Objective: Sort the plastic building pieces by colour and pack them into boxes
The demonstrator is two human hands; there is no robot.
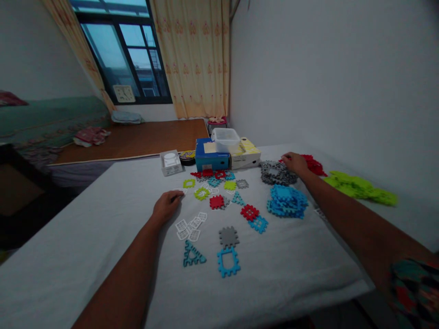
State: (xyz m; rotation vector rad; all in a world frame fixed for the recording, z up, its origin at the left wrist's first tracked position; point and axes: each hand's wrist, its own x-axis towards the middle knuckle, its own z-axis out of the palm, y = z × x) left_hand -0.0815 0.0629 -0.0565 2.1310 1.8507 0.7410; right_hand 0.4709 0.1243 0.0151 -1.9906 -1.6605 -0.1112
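My left hand [167, 205] rests on the white cloth with its fingers curled under, beside several small white grid tiles [190, 226]. Nothing shows in it. My right hand [295, 163] reaches far right, fingers closed at the edge of the red tile pile [313, 165], next to the grey tile pile [276, 173]. What its fingers hold is too small to name. A blue pile [287, 201] lies under my right forearm's left side. Loose tiles are spread in the middle: a red one [249, 212], a grey square [228, 236], a blue frame [228, 262], a teal triangle [192, 255].
A lime-green tile heap [363, 188] lies at the far right by the wall. A blue box [211, 155], a clear plastic tub [225, 138], a yellow-white box [245, 155] and a small white box [170, 163] stand along the table's back edge. A wooden bed platform [137, 137] is beyond.
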